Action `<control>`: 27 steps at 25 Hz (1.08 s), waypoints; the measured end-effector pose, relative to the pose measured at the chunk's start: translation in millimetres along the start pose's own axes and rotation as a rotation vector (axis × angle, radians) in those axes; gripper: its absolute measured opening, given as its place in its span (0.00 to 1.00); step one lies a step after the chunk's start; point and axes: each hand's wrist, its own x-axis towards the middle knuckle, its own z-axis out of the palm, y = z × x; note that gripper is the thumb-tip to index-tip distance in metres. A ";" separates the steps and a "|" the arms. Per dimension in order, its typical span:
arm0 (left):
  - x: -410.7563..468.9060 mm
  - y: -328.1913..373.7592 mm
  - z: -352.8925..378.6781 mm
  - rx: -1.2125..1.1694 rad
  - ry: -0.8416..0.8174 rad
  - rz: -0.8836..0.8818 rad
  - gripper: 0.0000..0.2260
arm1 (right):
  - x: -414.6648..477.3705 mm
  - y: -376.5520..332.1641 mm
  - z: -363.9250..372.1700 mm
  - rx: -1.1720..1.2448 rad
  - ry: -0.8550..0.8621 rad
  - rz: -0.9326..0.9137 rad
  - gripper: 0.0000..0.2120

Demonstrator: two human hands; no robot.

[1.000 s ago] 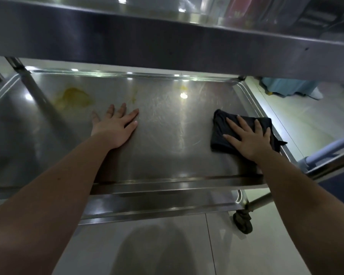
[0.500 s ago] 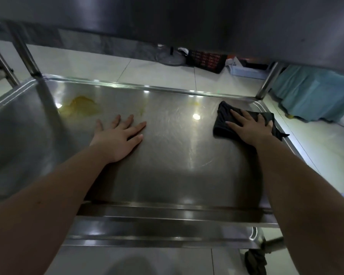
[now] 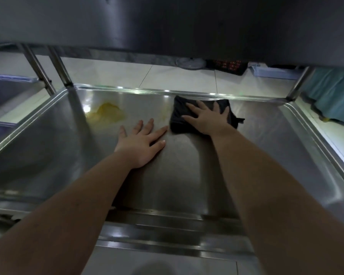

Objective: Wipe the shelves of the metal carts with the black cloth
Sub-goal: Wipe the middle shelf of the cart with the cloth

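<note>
The metal cart's lower shelf (image 3: 276, 147) fills the view, a steel tray with a raised rim. A folded black cloth (image 3: 180, 114) lies on it near the far rim, at the middle. My right hand (image 3: 206, 119) presses flat on the cloth with fingers spread. My left hand (image 3: 140, 142) rests flat on the bare steel just left of the cloth, fingertips almost touching it. A yellow stain (image 3: 107, 114) spreads on the shelf at the far left, a short way beyond my left hand.
The cart's upper shelf (image 3: 167, 26) hangs low overhead across the top. Upright posts (image 3: 60, 70) stand at the far left corner and one (image 3: 300, 84) at the far right. A teal cloth (image 3: 332, 96) and a dark basket (image 3: 228, 66) sit on the tiled floor beyond.
My right hand has slid the cloth leftward from the right rim to the middle of the shelf, close to my left hand. The left hand has stayed put; the camera dipped lower.
</note>
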 end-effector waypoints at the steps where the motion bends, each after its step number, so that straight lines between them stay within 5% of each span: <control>1: -0.1 -0.7 0.3 -0.009 0.000 0.006 0.23 | -1.6 29.5 -5.2 -0.002 0.010 0.043 0.32; 7: 5.6 1.0 2.6 0.000 0.004 0.027 0.23 | -26.5 185.5 -14.1 0.031 0.013 0.408 0.34; 10: 8.2 2.7 1.4 0.004 -0.004 0.020 0.23 | -1.2 147.3 -12.2 0.066 0.028 0.396 0.35; 15: 6.6 -0.5 2.2 0.009 -0.004 0.019 0.25 | 48.1 13.7 -2.8 0.022 0.038 0.068 0.34; 18: 7.6 -2.0 2.0 -0.011 0.003 0.017 0.23 | 58.6 -8.5 -2.0 0.013 -0.011 -0.039 0.34; 21: 6.6 -2.3 2.4 -0.011 0.010 0.020 0.23 | 56.4 37.6 -5.4 0.004 0.003 -0.027 0.34; 27: 7.1 1.4 4.4 -0.006 0.009 0.016 0.24 | 15.3 202.9 -17.4 0.023 0.042 0.282 0.40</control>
